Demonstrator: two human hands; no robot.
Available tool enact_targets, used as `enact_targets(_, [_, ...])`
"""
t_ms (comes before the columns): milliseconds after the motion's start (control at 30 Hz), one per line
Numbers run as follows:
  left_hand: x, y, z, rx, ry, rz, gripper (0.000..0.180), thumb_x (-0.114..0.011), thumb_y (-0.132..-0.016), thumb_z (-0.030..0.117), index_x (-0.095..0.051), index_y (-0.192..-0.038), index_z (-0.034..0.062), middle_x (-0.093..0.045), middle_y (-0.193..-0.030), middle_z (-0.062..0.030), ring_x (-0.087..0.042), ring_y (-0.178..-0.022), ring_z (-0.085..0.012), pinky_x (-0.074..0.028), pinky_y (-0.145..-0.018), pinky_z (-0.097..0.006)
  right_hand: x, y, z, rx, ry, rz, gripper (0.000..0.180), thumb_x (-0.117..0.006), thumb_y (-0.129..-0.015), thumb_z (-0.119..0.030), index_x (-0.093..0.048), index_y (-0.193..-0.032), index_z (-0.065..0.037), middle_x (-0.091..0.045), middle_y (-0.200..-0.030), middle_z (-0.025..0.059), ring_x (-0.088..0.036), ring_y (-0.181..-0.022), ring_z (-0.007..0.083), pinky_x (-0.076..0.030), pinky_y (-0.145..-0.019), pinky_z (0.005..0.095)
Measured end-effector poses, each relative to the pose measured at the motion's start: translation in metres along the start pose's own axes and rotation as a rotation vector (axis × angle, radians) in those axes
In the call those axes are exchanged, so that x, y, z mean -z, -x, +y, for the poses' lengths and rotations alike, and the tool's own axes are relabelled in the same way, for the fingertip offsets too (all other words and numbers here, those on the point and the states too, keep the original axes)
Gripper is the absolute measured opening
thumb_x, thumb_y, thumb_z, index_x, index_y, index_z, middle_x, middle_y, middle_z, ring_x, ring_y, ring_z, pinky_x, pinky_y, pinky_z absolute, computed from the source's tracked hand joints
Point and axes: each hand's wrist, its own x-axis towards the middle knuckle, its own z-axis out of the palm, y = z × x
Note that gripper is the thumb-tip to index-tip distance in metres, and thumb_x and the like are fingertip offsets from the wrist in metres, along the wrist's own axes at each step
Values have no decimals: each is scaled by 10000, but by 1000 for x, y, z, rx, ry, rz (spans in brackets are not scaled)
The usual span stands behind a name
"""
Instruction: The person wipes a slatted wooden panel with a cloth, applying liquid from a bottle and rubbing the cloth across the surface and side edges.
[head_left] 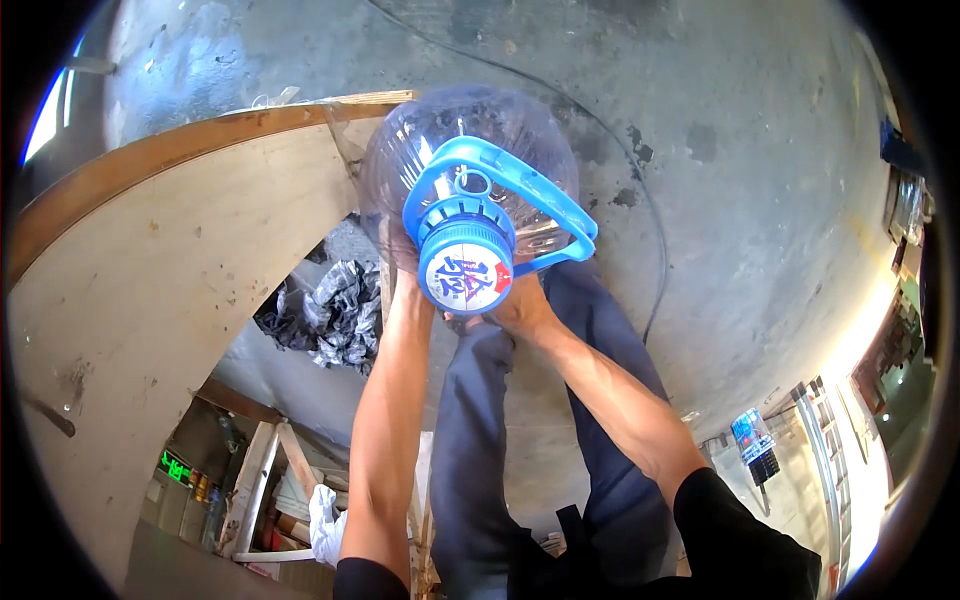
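A large clear plastic water jug is in front of me, its neck tilted toward me. It has a blue screw cap with a printed round label and a blue carrying handle looped out to the right. Its see-through walls show no clear water level. My left hand grips the jug's left side below the neck. From the right, my right hand holds it close under the cap. Most of the fingers of both hands are hidden behind the cap and jug.
A pale board or tabletop with a brown edge curves along the left. Crumpled dark plastic sheeting lies beside it on the grey floor. A black cable runs across the floor. A wooden frame with a white cloth stands lower left.
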Motion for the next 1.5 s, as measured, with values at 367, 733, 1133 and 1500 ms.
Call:
enact_targets(367, [-33,11,-41,109,-158,70,351,-586,-963,168,-537,-1287,43,-625,-1118,-82,-637,-883,-182,-532,-696,-308,-18,-17,70,276,180,473,200,-584,-870,-99,-674,-1038,-35,-695,-978,161,-694,-908,293,-554,-804,423])
enact_targets(733, [-13,8,13,13,-357,174,327,-598,-956,189,-543,-1246,49,-610,-1060,-67,-618,-837,-168,-510,-664,-297,-7,-52,78,384,-552,434,457,-729,-838,-121,-588,-1265,-36,-671,-1198,140,-611,-1173,236,-455,-1036,346])
enact_targets(1133, [-1,34,28,37,-498,258,304,-613,-949,213,-550,-1202,55,-594,-997,-50,-596,-786,-153,-486,-630,-285,47,-76,22,278,-997,-408,659,-777,-824,-238,-472,-1359,-1,-617,-1259,192,-556,-1247,279,-444,-1070,435])
enact_targets(1500, [2,21,28,42,-559,260,287,-625,-943,234,-557,-1162,61,-579,-940,-34,-577,-739,-139,-464,-599,-274,-17,-114,43,159,-203,533,414,-730,-822,-109,-619,-1193,35,-681,-1092,245,-672,-1004,350,-538,-876,399])
